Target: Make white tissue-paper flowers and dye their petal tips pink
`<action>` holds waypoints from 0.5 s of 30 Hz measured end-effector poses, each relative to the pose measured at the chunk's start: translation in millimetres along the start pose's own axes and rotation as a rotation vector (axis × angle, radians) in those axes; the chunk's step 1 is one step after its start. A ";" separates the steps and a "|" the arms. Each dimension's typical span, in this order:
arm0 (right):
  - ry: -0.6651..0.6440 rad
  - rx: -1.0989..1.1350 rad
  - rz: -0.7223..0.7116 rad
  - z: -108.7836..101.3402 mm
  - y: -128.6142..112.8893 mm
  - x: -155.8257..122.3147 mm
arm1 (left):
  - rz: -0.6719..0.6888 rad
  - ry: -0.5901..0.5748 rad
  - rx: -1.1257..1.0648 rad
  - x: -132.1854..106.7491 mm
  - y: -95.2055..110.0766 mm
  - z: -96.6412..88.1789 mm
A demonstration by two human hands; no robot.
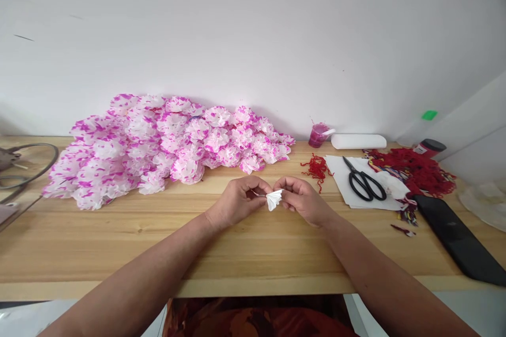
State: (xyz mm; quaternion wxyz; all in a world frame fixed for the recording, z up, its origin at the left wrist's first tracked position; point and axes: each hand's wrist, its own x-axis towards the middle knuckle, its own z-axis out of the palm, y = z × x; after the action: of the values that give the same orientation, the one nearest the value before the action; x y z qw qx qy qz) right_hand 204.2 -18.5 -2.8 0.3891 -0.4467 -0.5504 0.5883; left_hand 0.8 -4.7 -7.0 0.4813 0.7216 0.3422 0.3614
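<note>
Between my two hands, above the middle of the wooden table [138, 247], is a small piece of white pleated paper [273, 200], fanned out at its lower end. My left hand [241, 201] pinches it from the left with thumb and forefinger. On the other side my right hand [302, 200] is closed on its right edge, the fingers curled. Parts of the paper are hidden behind the fingertips. Just beyond my right hand lies a loose bunch of red yarn pieces [317, 167].
Many white paper flowers [185, 139] with magenta edges are heaped along the wall. On the right are black-handled scissors [366, 181] on white paper sheets [346, 189], a pink-stained cup [317, 136], a white case [358, 141], red yarn [421, 171] and a black phone-like slab [460, 239]. A cable [53, 160] curls at left.
</note>
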 end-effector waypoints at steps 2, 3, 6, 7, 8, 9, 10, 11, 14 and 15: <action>0.010 -0.008 -0.004 -0.9 -2.4 -0.3 | 0.015 -0.046 -0.005 0.3 -1.1 -1.0; 0.010 -0.003 -0.001 -1.0 -3.1 -0.4 | 0.031 -0.056 -0.004 0.5 -1.3 -1.5; 0.012 0.031 0.019 -1.6 -4.2 -0.6 | 0.067 -0.066 -0.034 0.8 0.3 -2.2; 0.018 0.043 0.022 -2.1 -4.4 -0.7 | 0.062 -0.076 -0.069 0.7 1.4 -2.1; 0.025 0.052 0.022 -2.8 -4.6 -0.9 | 0.049 -0.093 -0.115 0.5 2.7 -1.9; 0.029 0.059 0.018 -3.5 -5.0 -1.1 | 0.032 -0.119 -0.166 0.3 3.9 -1.6; 0.033 0.066 0.013 -4.2 -5.4 -1.4 | 0.013 -0.145 -0.215 0.1 5.0 -1.4; 0.034 0.074 0.009 -4.7 -6.0 -1.9 | -0.003 -0.165 -0.255 0.1 5.9 -1.3; 0.033 0.097 0.024 -4.9 -7.9 -3.3 | -0.010 -0.170 -0.294 1.1 7.3 -2.3; 0.031 0.107 0.035 -4.6 -8.5 -3.8 | -0.006 -0.160 -0.289 1.6 7.4 -3.0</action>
State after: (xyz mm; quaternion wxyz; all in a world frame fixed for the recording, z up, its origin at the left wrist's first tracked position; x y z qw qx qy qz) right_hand 209.4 -20.0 6.1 0.4107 -0.4439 -0.5042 0.6165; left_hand 0.2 -4.2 1.0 0.6069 0.6702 0.2495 0.3467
